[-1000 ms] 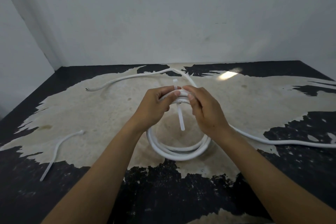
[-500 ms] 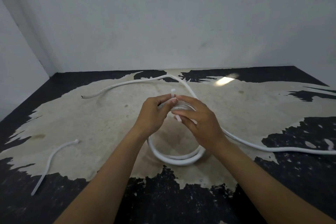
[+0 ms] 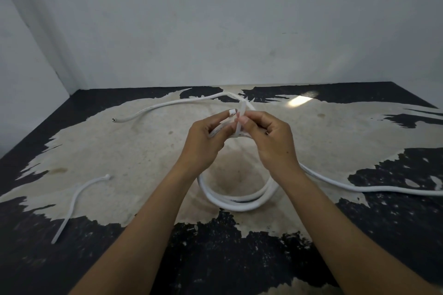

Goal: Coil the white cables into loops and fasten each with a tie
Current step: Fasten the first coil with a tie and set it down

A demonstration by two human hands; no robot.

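A white cable lies coiled in a loop [image 3: 236, 202] on the worn table. One free end [image 3: 167, 104] runs off to the far left; another length [image 3: 359, 187] trails away to the right. A white tie [image 3: 242, 110] wraps the top of the coil. My left hand [image 3: 203, 143] holds the coil's top and pinches the tie's head end. My right hand [image 3: 271, 141] pinches the tie's tail, which sticks up above my fingers. The wrapped part of the tie is mostly hidden by my fingers.
A second white tie [image 3: 76, 201] lies loose at the near left of the table [image 3: 107, 151]. The tabletop is black with a large worn beige patch. Walls close it off behind and to the left.
The tie's tail, which hung down inside the loop, has been brought round and now points up between my fingertips. Both hands lifted a little with the top of the coil.
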